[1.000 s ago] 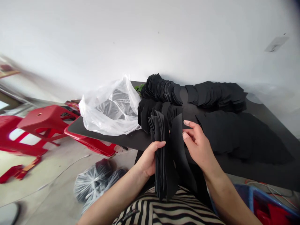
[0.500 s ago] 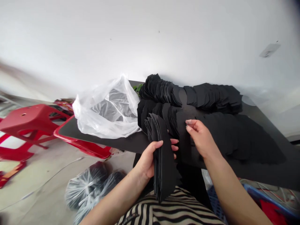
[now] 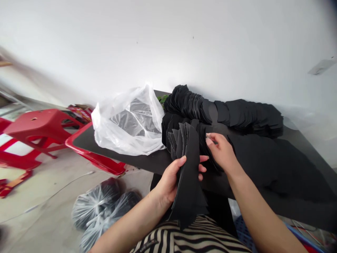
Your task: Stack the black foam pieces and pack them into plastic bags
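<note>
My left hand grips a thick bundle of black cut sheet pieces, which hangs down in front of my striped top. My right hand is over the table, its thumb and fingertips close together at the edge of a black pile. Black on black hides whether a piece lies between them. Further stacks of the same pieces lie behind it and to its right.
A clear plastic bag lies on the black tabletop, with green leaves behind it. Red plastic stools stand at left. Tied bags sit on the floor, and a blue crate is at lower right.
The bundle in my left hand has swung upright and fanned out. My right hand has closed its fingers and moved nearer the pile. The view has shifted slightly.
</note>
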The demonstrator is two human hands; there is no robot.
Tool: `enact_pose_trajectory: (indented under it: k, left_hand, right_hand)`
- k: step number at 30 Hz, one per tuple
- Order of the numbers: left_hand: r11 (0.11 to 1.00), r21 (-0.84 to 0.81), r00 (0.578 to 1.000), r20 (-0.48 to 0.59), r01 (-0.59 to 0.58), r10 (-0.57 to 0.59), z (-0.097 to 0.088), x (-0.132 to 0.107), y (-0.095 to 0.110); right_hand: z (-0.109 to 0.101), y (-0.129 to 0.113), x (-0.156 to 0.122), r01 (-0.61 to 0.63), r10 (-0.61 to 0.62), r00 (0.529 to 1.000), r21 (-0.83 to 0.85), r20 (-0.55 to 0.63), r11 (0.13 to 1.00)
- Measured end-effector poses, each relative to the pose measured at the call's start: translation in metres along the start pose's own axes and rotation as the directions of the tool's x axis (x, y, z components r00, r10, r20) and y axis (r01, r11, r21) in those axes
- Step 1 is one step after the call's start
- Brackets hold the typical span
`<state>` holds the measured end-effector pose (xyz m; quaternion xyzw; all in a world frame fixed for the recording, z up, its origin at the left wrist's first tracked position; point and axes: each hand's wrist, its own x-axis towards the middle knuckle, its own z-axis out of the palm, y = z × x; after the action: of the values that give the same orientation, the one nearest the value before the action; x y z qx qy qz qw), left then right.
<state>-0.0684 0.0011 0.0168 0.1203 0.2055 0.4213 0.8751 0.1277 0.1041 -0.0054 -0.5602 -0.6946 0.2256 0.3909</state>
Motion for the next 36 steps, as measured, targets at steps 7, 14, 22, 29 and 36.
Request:
enact_pose_trajectory:
  k: [7,14,22,29,36]
  left_hand:
    - [0.968,0.171,0.911,-0.339,-0.185,0.234,0.009,0.004,-0.019]
    - [0.917,0.258,0.835,-0.39,-0.305,0.388,0.015,0.011,-0.036]
    - [0.923,0.331,0.874,-0.368,-0.194,0.316,0.028,0.019,-0.036]
    - [0.979,0.197,0.982,-0.168,-0.058,0.092,0.029,0.026,-0.03]
    - [0.978,0.206,0.989,-0.13,-0.039,0.067,0.03,0.03,-0.029]
  right_hand:
    - [-0.01,-0.061,-0.066,0.083,-0.082,0.99,-0.007,0.111,0.997]
    - [-0.01,-0.06,-0.082,0.189,-0.2,0.975,-0.112,-0.094,0.975]
    - [-0.05,-0.026,-0.061,-0.126,0.145,0.988,0.248,-0.058,0.96]
    - [-0.102,0.081,-0.018,-0.252,0.224,0.967,-0.371,-0.118,0.894]
    - [-0.087,0.07,-0.026,-0.179,0.116,0.982,-0.556,-0.147,0.812]
